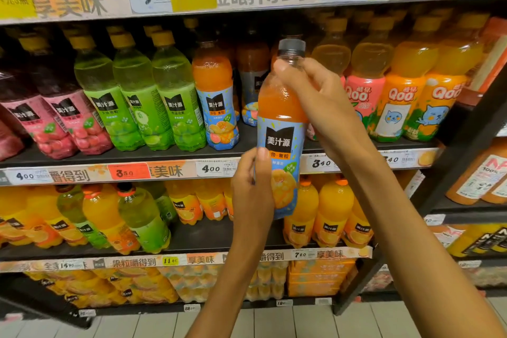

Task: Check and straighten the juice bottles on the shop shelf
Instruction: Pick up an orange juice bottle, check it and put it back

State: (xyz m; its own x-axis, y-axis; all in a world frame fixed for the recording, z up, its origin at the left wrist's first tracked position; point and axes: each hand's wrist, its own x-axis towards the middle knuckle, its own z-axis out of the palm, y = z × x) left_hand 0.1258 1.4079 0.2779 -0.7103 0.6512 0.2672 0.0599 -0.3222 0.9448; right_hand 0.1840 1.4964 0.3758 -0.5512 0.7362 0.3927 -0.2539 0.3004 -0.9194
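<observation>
Orange juice in a clear plastic bottle with a grey cap and a blue label (282, 129) is being held up in front of the dark shelf board with the price strip (175, 155), off the shelf and pretty much upright, label facing the camera. Right hand (323, 101) has its fingers wrapped round the bottle's neck and shoulder just under the cap. Left hand (253, 186) grips the lower part of the bottle, thumb pressed on the label edge, fingers curled round the back.

On that shelf board, left of the held bottle, stands one more orange bottle with the same blue label (218, 99), then three green-label bottles of pale green juice (145, 99), then pink-label bottles of dark red juice (55, 110) further left. Right of the held bottle are the orange Qoo bottles with a blue cartoon cat (403, 90). Directly behind the held bottle another bottle sits deeper back, too dim to tell much.

Below the shelf board, bigger orange juice bottles (329, 211) stand in a row.
</observation>
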